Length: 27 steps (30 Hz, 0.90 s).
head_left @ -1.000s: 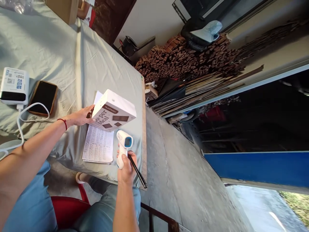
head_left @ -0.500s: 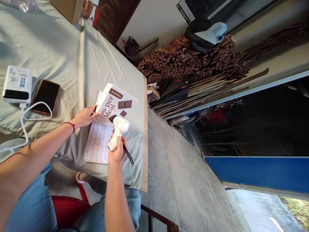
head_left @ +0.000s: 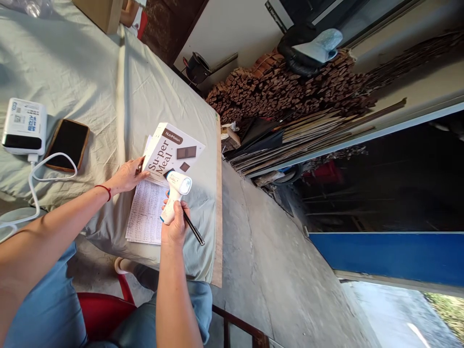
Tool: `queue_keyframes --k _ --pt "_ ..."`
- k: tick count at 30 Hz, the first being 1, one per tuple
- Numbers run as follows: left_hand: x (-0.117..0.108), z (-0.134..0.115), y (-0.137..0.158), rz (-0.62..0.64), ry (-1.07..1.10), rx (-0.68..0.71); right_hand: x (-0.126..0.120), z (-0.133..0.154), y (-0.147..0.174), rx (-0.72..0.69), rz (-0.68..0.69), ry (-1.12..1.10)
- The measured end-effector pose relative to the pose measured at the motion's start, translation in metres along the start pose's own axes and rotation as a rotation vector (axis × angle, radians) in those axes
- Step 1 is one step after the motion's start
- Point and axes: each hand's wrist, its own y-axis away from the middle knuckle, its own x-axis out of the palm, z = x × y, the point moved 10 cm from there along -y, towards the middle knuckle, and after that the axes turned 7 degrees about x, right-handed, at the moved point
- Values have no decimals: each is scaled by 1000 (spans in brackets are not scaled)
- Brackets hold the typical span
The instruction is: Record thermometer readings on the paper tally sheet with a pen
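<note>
My left hand (head_left: 129,175) is closed on the near left corner of a white NutriMotion "Su-per Meal" box (head_left: 173,153), thumb on its printed face. The box is tilted above sheets of handwritten paper (head_left: 143,217) on the cloth. In my right hand (head_left: 175,226) is a white and blue infrared thermometer (head_left: 175,193), gripped by its handle, its head close to the lower edge of the box. A black pen (head_left: 194,229) sticks out from the same hand, pointing down to the right.
On the cloth-covered table (head_left: 97,63) to the left lie a phone (head_left: 68,144) and a white power bank (head_left: 25,126) with a white cable (head_left: 35,191). A cardboard box (head_left: 99,14) stands at the far edge, a person's arm beside it. Stacked firewood (head_left: 253,87) lines the wall.
The thermometer has shifted slightly up and left. The box has tilted a little, showing more of its lettering. My left hand keeps its hold.
</note>
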Motion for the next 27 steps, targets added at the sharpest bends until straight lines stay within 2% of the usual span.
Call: queue_keyframes --k 12,17,20,23,27 --pt "-1 -1 1 -13 -29 30 3 6 5 -52 -24 67" --pt "0 -2 2 7 -10 32 -7 16 15 -121 -4 220" --pt "-1 -3 5 21 -25 14 -40 23 22 -204 -72 352" --pt "2 -3 9 68 -77 -40 -93 31 28 -315 -209 555" --pt "5 -5 18 135 -209 -133 -157 31 25 -357 -274 888"
